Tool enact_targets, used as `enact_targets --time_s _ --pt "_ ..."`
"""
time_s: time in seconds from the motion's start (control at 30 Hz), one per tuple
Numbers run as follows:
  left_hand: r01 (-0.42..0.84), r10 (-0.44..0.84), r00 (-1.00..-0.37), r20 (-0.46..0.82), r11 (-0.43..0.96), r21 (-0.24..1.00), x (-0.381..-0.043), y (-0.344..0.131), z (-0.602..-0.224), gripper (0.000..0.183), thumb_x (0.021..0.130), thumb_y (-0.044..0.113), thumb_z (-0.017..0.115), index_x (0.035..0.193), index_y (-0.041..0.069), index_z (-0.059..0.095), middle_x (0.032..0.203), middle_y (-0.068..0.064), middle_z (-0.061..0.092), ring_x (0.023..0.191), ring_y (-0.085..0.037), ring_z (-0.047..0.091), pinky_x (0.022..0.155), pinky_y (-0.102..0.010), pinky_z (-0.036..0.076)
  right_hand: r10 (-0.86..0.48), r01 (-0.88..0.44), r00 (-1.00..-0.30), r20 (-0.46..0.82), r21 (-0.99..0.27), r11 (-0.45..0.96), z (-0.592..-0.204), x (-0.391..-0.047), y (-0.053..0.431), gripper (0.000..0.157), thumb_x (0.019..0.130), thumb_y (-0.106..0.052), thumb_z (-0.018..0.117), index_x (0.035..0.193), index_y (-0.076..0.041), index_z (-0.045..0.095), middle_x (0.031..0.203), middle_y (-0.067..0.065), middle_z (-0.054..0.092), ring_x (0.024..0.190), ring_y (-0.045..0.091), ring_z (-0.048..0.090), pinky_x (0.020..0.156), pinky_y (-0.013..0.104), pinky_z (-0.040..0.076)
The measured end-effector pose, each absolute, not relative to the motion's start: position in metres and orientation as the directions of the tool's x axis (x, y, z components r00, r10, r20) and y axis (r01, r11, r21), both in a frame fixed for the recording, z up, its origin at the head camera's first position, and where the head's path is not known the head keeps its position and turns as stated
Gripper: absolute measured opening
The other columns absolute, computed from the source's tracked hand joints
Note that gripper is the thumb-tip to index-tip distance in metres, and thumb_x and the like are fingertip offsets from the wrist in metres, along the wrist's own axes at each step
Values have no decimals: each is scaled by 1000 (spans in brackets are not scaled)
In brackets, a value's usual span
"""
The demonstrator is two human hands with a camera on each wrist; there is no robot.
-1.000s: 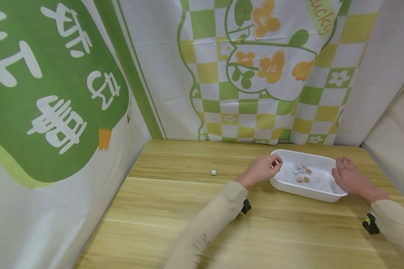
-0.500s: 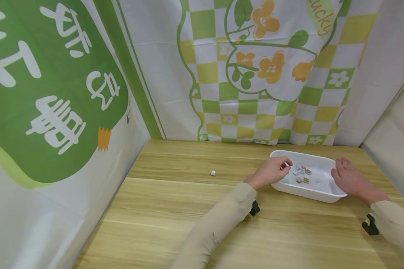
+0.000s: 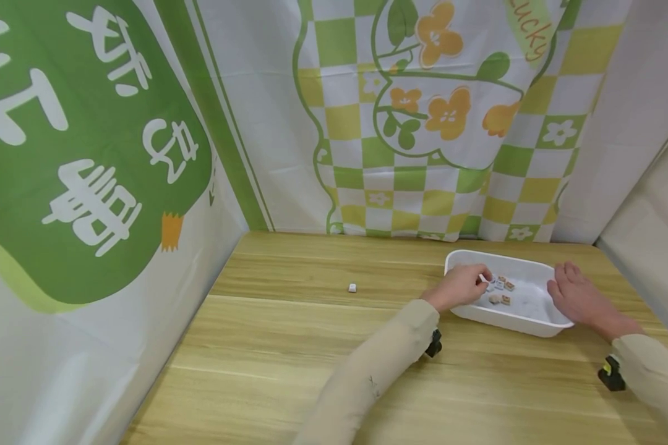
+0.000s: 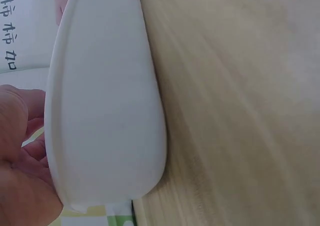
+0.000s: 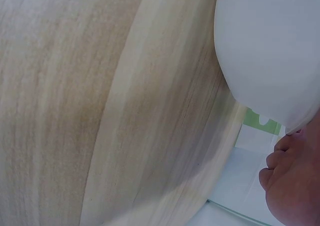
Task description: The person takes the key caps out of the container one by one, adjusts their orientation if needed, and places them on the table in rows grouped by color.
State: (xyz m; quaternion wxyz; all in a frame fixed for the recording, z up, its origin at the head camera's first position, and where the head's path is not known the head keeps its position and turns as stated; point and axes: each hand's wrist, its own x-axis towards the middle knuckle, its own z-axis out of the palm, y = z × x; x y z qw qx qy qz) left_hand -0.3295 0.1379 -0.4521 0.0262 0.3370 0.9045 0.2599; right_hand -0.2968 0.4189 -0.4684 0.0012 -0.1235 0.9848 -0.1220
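Note:
A white oblong tray point(image 3: 506, 321) stands on the right of the table, holding several small keycaps. Some are white point(image 3: 499, 285), others orange-brown point(image 3: 509, 286) with dark marks. My left hand point(image 3: 461, 285) reaches over the tray's left wall, thumb and forefinger apart, fingertips right at the white keycaps. Its wrist view shows the tray's outer wall point(image 4: 110, 95) with the fingers beyond the rim; the keycaps are hidden there. My right hand point(image 3: 579, 298) holds the tray's right end, thumb over the rim and fingers point(image 5: 280, 161) along the outside.
One white keycap point(image 3: 352, 288) lies alone on the wooden table point(image 3: 289, 346), left of the tray. Behind the table hangs a checked green and yellow curtain point(image 3: 401, 179). A green printed cloth point(image 3: 111, 247) covers the left side. Both wrists carry small black cameras.
My left hand has moved rightward, from the tray's left rim to the white keycaps inside. My right hand stays at the right end, and the lone keycap has not moved.

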Motion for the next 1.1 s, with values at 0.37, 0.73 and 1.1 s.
enact_targets --time_s 0.37,0.73,1.1 --pt "574 604 -793 80 697 429 -338 153 -451 20 97 21 58 117 22 65 103 11 69 82 2 57 64 -10 41 -241 -240 -970 29 -253 937 -468 -295 417 66 106 -28 18 139 30 12 141 55 9 134 66 10 113 68 11" --pt "485 542 -841 -1 754 442 -344 167 -460 30 89 11 63 115 25 66 112 13 67 92 -1 57 70 -13 42 -249 -252 -967 45 -238 938 -471 -297 418 66 106 -28 19 138 30 14 141 55 12 133 66 13 113 68 12" --pt "493 530 -848 13 778 391 -354 171 -464 33 85 12 66 113 28 69 115 15 68 90 -1 55 72 -12 38 -261 -274 -962 84 -235 933 -472 -296 419 64 106 -24 20 137 31 15 139 56 14 133 66 14 115 66 10"
